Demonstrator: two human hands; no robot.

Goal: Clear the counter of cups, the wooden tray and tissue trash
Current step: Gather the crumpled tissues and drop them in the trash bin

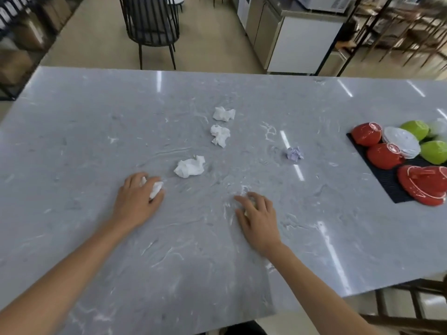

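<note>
I see a black wire-frame chair [151, 25] on the beige floor [212, 44] past the far edge, w/ a steel cabinet unit [297, 42] to its right; a white appliance [321, 2] sits on top of that, blurred. Far right, wooden chairs [408, 35] behind a black metal frame [355, 39], too smeared for detail. Far left, dark shelving [14, 22], also blurred. Bottom right, part of a wooden chair frame [411, 308] shows below the near edge.

I am noting white tissues [189, 167], one lilac tissue [294, 154], grey marbled surface [96, 131], red and green cups [367, 134] on a black mat [389, 182].
</note>
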